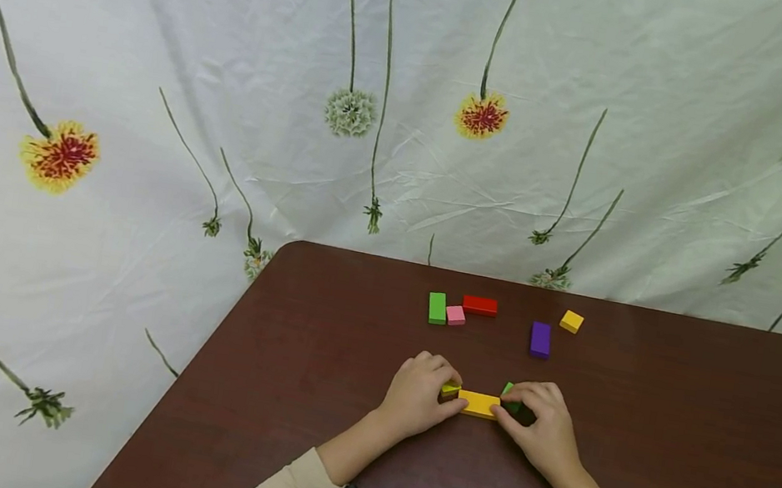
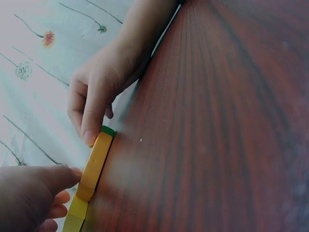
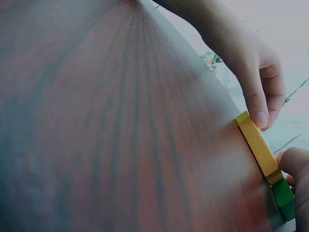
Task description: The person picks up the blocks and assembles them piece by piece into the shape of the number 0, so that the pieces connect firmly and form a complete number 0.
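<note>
A long orange-yellow block point(image 1: 478, 404) lies crosswise on the table between both hands. My left hand point(image 1: 420, 392) pinches its left end, thumb on the near side and fingers curled toward the far side. At that end sits a yellow block point(image 2: 75, 215), partly covered by the fingers in the head view. My right hand point(image 1: 546, 427) pinches the other end, its thumb at the near corner. A green block point(image 3: 283, 195) adjoins the right end, mostly hidden behind the right fingers from the head. In the wrist views the three blocks form a row.
Beyond the hands lie a green block point(image 1: 437, 308), a pink block point(image 1: 455, 315) and a red block point(image 1: 479, 306), close together. To their right are a purple block point(image 1: 540, 340) and a small yellow block point(image 1: 571, 322). A flowered cloth point(image 1: 402, 170) hangs behind the brown table point(image 1: 320, 309).
</note>
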Action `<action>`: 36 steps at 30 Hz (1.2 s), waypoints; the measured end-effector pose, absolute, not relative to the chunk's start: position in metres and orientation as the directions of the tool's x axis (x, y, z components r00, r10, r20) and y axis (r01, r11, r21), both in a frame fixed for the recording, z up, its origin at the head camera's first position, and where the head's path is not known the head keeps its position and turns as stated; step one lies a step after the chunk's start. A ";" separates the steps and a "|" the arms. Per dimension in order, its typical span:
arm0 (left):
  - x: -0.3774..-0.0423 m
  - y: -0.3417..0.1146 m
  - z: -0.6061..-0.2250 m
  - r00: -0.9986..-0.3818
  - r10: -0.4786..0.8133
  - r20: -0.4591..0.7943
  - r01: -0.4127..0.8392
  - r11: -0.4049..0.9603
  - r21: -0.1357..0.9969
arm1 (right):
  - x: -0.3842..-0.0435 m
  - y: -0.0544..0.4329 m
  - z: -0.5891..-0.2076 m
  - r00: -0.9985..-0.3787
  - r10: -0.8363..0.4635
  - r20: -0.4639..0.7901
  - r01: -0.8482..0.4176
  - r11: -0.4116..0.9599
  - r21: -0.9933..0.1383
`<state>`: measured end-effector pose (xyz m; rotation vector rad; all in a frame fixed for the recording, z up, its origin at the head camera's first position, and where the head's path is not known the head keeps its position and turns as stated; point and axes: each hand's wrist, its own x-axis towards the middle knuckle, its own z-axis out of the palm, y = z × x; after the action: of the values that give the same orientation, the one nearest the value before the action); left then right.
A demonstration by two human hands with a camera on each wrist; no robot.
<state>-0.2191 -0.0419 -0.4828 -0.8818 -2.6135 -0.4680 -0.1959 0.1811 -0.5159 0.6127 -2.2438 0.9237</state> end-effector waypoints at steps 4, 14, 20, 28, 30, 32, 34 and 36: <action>-0.218 -0.042 -0.483 -0.753 0.509 0.418 0.624 0.753 0.207 | -0.196 0.181 -0.516 -0.694 -0.177 0.698 -0.617 0.646 -0.449; -0.218 -0.044 -0.486 -0.757 0.495 0.426 0.620 0.750 0.230 | -0.196 0.180 -0.515 -0.697 -0.177 0.695 -0.616 0.645 -0.453; -0.219 -0.045 -0.487 -0.764 0.493 0.416 0.615 0.752 0.237 | -0.197 0.180 -0.514 -0.696 -0.173 0.697 -0.612 0.650 -0.450; -0.218 -0.043 -0.485 -0.772 0.491 0.405 0.611 0.750 0.256 | -0.213 0.197 -0.508 -0.729 -0.092 0.679 -0.559 0.653 -0.511; -0.218 -0.043 -0.486 -0.773 0.492 0.401 0.611 0.748 0.261 | -0.219 0.205 -0.505 -0.755 -0.073 0.652 -0.522 0.668 -0.530; -0.218 -0.043 -0.487 -0.774 0.491 0.400 0.610 0.748 0.262 | -0.225 0.212 -0.497 -0.788 -0.071 0.612 -0.485 0.684 -0.545; -0.218 -0.043 -0.488 -0.774 0.490 0.401 0.609 0.749 0.261 | -0.234 0.219 -0.493 -0.816 -0.085 0.571 -0.459 0.696 -0.552; -0.218 -0.043 -0.488 -0.774 0.488 0.402 0.609 0.749 0.262 | -0.242 0.226 -0.487 -0.851 -0.107 0.514 -0.431 0.701 -0.568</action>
<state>-0.2184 -0.0427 -0.4881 -0.8517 -2.6400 -0.5514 -0.2423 0.2264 -0.4871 0.4145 -2.4620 0.9804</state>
